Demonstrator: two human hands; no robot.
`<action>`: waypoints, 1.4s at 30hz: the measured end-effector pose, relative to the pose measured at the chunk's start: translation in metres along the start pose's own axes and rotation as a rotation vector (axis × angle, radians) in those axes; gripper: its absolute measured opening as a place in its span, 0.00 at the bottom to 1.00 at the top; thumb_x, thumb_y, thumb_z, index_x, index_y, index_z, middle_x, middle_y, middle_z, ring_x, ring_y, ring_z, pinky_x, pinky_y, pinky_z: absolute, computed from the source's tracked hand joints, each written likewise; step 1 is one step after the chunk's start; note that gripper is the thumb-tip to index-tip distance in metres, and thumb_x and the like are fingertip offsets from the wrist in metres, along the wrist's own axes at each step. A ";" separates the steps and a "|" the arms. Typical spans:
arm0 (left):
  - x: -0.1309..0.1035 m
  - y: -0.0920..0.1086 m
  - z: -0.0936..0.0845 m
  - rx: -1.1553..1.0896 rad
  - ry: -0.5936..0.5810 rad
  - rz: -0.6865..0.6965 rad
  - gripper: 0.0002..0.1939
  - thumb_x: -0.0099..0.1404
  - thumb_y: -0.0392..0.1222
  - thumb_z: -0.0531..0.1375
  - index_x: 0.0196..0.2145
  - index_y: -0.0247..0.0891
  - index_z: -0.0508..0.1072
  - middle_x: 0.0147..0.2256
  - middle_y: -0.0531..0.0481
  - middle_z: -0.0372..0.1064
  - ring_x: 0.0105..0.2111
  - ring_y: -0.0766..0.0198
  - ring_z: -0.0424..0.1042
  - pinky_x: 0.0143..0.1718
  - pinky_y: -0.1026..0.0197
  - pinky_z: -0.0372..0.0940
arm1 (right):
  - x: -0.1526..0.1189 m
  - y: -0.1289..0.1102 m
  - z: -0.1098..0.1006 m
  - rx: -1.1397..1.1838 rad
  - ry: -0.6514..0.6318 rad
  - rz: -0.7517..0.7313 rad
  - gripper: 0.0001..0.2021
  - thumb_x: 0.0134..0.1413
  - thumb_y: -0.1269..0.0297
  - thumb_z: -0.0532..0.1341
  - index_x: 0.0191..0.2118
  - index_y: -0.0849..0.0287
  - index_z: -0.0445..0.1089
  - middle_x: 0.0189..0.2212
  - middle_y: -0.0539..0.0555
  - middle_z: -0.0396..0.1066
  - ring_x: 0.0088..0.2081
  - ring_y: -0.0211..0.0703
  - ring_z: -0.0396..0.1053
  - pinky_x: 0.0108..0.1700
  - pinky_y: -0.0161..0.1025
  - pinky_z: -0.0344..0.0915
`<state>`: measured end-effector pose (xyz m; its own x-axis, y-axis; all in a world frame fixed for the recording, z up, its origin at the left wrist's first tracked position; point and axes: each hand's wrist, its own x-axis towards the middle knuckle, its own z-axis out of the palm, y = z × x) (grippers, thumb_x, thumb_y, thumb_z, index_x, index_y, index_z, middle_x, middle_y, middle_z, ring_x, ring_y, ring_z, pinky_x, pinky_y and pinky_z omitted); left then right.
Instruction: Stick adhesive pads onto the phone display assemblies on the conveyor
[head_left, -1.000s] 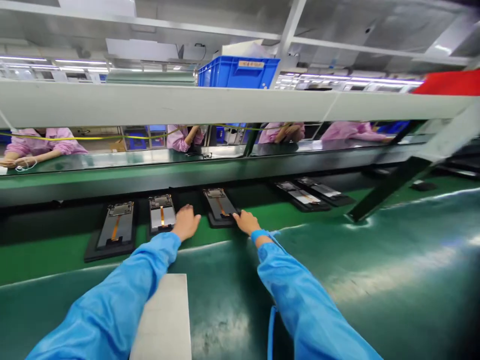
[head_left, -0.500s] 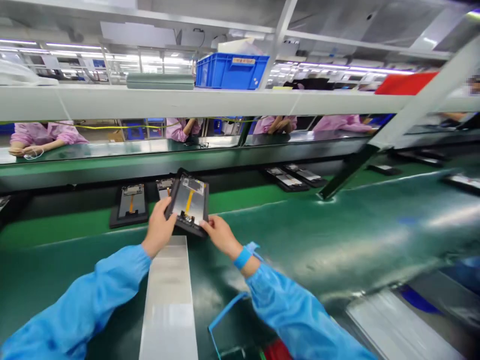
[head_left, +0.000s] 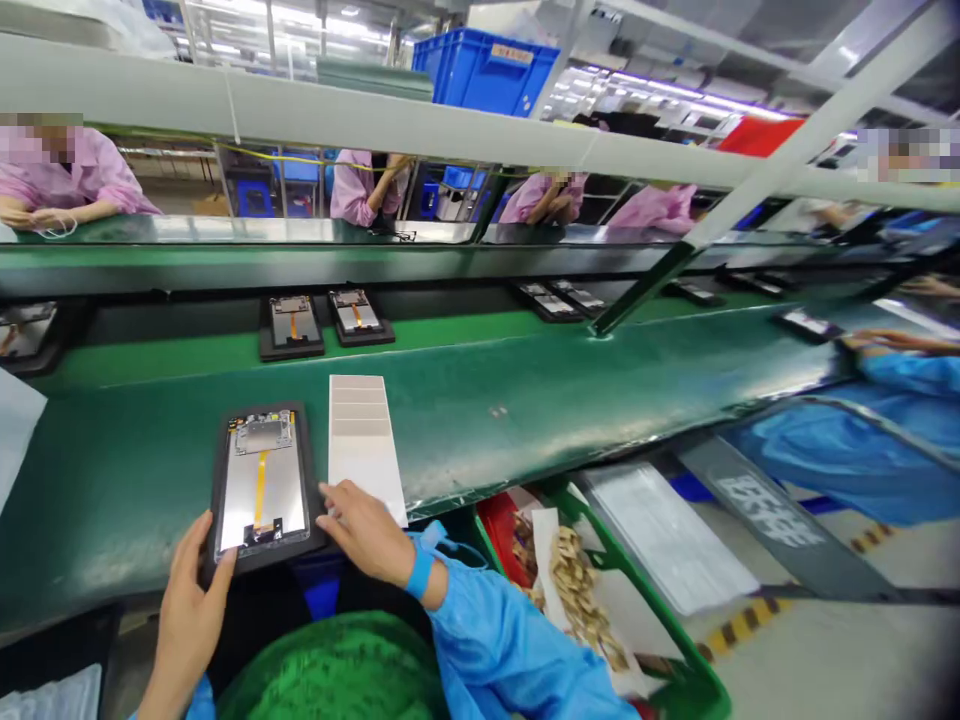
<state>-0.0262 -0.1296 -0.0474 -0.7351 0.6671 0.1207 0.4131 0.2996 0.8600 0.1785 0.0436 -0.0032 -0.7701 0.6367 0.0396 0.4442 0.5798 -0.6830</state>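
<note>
An opened tablet [head_left: 266, 490], its circuit board and orange ribbon cable exposed, lies in a black tray [head_left: 312, 470] at the near edge of the green bench. My left hand [head_left: 187, 605] grips the tray's lower left corner, thumb over the front and fingers along the side. By the tray's right edge is my right hand [head_left: 367, 530], open with its fingers apart; whether the fingertips touch the tray I cannot tell. A white label sheet [head_left: 365, 450] lies just beyond that hand.
Behind the bench, a green conveyor belt [head_left: 187, 357] carries more opened tablets [head_left: 292, 325] in black trays. A slanted post [head_left: 652, 285] rises from the bench. Below right stands a green crate [head_left: 675, 650] with packed parts. Co-workers sit across the line and at right.
Both hands have brought the tablet in its tray from beside the belt down to the bench's near edge, left of the label sheet. My right hand has opened. The view has tilted down.
</note>
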 end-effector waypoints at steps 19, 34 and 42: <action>-0.003 0.046 0.115 0.601 -0.566 1.060 0.24 0.73 0.44 0.52 0.63 0.38 0.64 0.62 0.42 0.65 0.64 0.54 0.59 0.69 0.39 0.37 | 0.037 0.052 0.003 -0.211 0.223 0.144 0.08 0.61 0.73 0.60 0.46 0.59 0.71 0.42 0.57 0.68 0.46 0.48 0.66 0.51 0.44 0.66; -0.001 0.045 0.117 0.588 -0.544 1.076 0.22 0.73 0.39 0.51 0.63 0.37 0.65 0.62 0.42 0.65 0.65 0.53 0.59 0.68 0.39 0.45 | 0.034 0.044 0.012 -0.113 0.305 0.196 0.10 0.55 0.78 0.59 0.41 0.58 0.69 0.40 0.55 0.66 0.46 0.49 0.65 0.52 0.49 0.65; 0.000 0.047 0.118 0.590 -0.567 1.078 0.20 0.70 0.36 0.53 0.59 0.34 0.69 0.59 0.40 0.67 0.63 0.51 0.62 0.67 0.39 0.49 | 0.022 0.049 0.020 -0.112 0.354 0.073 0.16 0.60 0.77 0.54 0.50 0.58 0.71 0.53 0.61 0.64 0.52 0.50 0.62 0.55 0.51 0.66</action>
<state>0.0566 -0.0348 -0.0653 0.3602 0.8982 0.2520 0.9111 -0.3967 0.1117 0.1741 0.0764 -0.0501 -0.5372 0.8034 0.2568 0.5549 0.5659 -0.6098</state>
